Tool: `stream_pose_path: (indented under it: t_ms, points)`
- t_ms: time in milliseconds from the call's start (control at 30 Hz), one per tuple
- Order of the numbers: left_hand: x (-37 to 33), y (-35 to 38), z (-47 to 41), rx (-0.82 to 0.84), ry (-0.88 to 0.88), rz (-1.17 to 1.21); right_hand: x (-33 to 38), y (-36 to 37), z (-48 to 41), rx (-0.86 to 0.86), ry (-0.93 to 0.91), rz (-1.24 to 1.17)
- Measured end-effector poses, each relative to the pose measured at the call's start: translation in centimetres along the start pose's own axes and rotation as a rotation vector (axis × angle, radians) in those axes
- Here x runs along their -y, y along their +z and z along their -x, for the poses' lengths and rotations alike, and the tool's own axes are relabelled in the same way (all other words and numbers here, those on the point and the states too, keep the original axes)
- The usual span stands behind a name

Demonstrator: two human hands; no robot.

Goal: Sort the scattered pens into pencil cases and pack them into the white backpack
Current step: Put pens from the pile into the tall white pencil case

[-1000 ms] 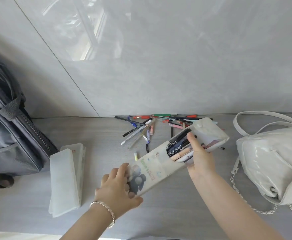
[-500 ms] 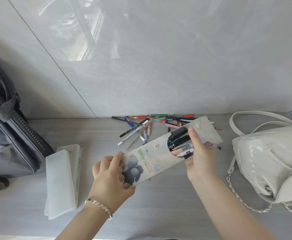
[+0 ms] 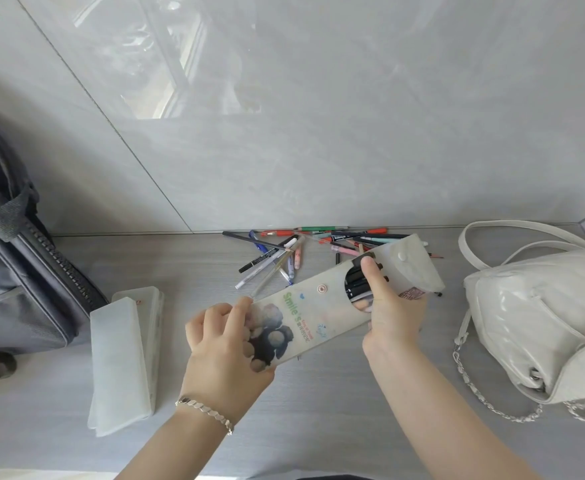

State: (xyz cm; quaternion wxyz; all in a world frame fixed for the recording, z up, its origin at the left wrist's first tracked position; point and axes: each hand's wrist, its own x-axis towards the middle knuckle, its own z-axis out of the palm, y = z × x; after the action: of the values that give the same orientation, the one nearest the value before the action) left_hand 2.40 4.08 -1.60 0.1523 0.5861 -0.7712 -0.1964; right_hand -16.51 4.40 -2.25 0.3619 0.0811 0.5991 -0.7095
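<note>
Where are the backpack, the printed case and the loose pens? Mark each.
Backpack [image 3: 540, 306]: head view, glossy side panel.
Printed case [image 3: 318, 313]: head view, middle of its face.
Loose pens [image 3: 259, 273]: head view, pale pen's barrel.

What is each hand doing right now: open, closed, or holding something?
Left hand: holds the lower end of the printed pencil case.
Right hand: holds its open end, thumb on the pens inside.

Three cases are counted: one printed case [image 3: 318, 308] and two frosted cases [image 3: 116, 362]. Two bags are logged, one white bag [image 3: 543, 317] and one grey bag [image 3: 14, 289]. The loose pens [image 3: 298, 256] are tallied at well over ten, too tangled for an exact count.
</note>
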Motion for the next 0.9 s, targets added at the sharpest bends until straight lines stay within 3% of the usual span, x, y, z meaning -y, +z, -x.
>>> stream_pose_path:
  t_ms: [133,300,367,500,600,767,900]
  points:
    - [-1.0,-0.2,-0.3,0.062,-0.046,0.02,-0.2,0.0,0.7,0.07,-0.05,0.006]
    - [-0.7,-0.5,-0.4,0.138,-0.126,0.108,0.6,0.1,1.7,0.314,-0.004,0.005]
    - [-0.4,-0.7,-0.6,0.181,-0.134,0.126,1.6,-0.2,0.7,0.303,-0.084,0.025]
    - [0.0,-1.0,-0.8,0.222,-0.128,0.103,3.6,-1.2,-0.6,0.262,-0.327,0.298]
    - [-0.3,-0.7,-1.0,0.222,-0.099,0.104,2.9,-1.4,0.5,0.266,-0.403,0.524]
    - [-0.8,-0.1,-1.4,0.183,-0.062,0.158,1.0,-2.2,2.7,0.491,-0.532,0.577]
    - [0.7,-0.1,-1.7,0.137,-0.066,0.07,1.9,-3.3,2.4,0.808,-0.568,0.873]
